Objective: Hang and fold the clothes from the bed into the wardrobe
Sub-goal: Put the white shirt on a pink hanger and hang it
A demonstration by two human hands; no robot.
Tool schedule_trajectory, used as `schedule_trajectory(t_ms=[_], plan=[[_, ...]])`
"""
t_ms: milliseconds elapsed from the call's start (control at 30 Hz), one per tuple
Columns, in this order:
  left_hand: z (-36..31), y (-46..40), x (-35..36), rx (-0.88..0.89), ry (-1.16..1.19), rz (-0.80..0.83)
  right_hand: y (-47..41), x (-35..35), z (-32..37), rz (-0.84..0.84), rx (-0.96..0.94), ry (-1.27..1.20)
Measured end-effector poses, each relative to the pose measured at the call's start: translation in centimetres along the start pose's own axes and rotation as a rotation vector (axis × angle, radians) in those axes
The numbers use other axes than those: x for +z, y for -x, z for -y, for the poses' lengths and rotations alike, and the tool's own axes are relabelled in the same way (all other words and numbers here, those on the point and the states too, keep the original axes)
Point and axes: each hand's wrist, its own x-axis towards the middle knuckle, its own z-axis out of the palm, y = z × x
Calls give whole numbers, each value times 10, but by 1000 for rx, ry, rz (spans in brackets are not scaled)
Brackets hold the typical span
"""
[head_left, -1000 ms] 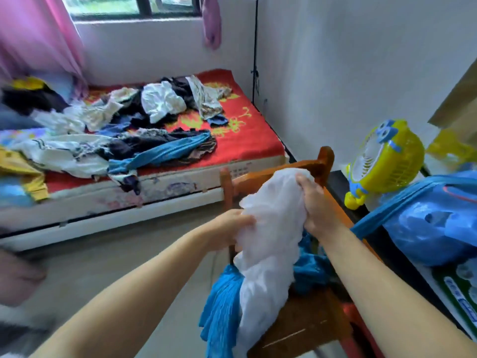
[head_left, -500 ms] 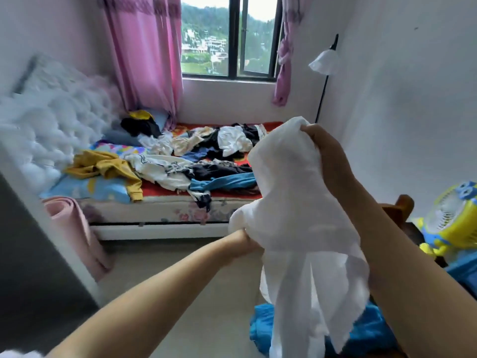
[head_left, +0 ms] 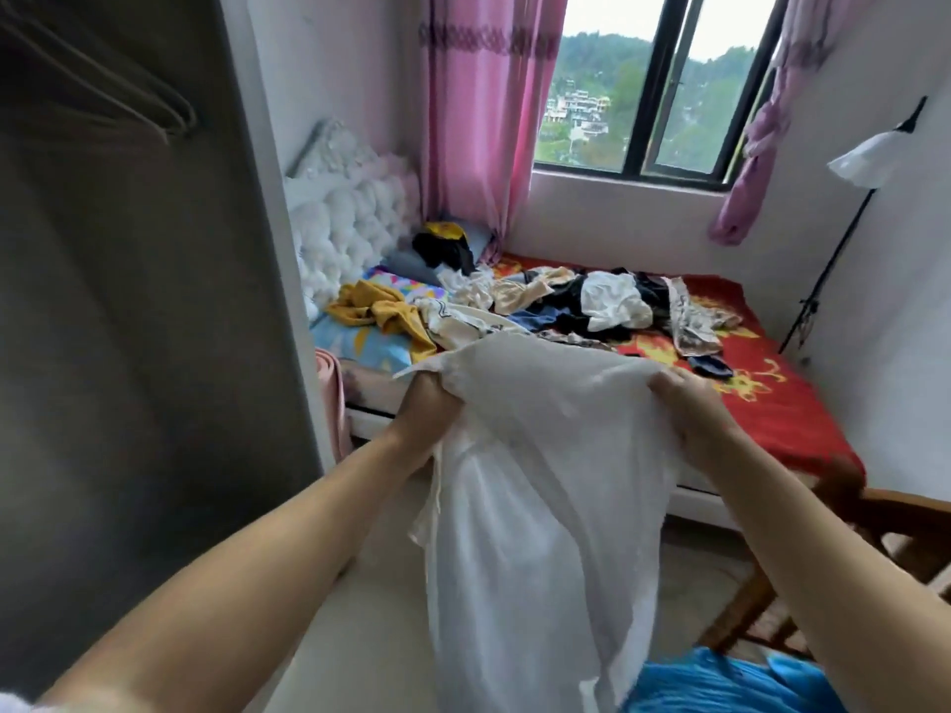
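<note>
White garment (head_left: 540,506) held spread; left hand (head_left: 427,403) and right hand (head_left: 689,409) each clenched on top edge

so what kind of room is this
Most likely a small bedroom: a bed strewn with clothes, a tufted headboard, pink curtains at the window, and an open wardrobe with bare hangers.

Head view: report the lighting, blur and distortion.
Head view: daylight from the window lights the bed; the wardrobe interior stays dim and blurred; wide-angle bending curves the walls; the white garment gripped by left hand and right hand looks soft.
</note>
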Motion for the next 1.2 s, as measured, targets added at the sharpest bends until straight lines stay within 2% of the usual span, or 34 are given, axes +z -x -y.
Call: schedule_trajectory(t_ms=[67,167,233,267,333,433,533,600,667,767,867,933,1000,1100,1200], plan=[[-18,-2,-17,127,-22,-49,-10,35,1,65,-62,185],[-21,-11,-47,318,-200,106,-10,101,27,513,-261,233],[-20,-16,-63,319,-362,207,-7,145,43,801,-359,422],[-18,-20,-73,311,-396,235,-7,163,47,896,-389,522],[-12,-27,-96,270,-416,209,-14,195,52,1013,-418,551],[2,-44,-138,176,-404,100,-35,231,55,974,-528,535],[18,-64,-175,29,-443,137,-65,263,63,881,-557,404],[32,-79,-195,-43,-512,82,-89,282,73,814,-558,317],[44,-95,-216,-84,-585,-61,-113,296,83,796,-568,283],[56,-111,-247,-101,-645,-367,-148,320,91,781,-559,293],[55,-119,-272,-44,-642,-594,-165,346,95,874,-451,262],[48,-122,-286,6,-599,-623,-170,370,92,1005,-306,153],[41,-122,-302,10,-617,-636,-173,397,87,1065,-271,165],[38,-117,-334,-78,-729,-704,-172,436,87,1111,-329,245],[45,-114,-377,-194,-776,-819,-176,474,91,1033,-285,162]])
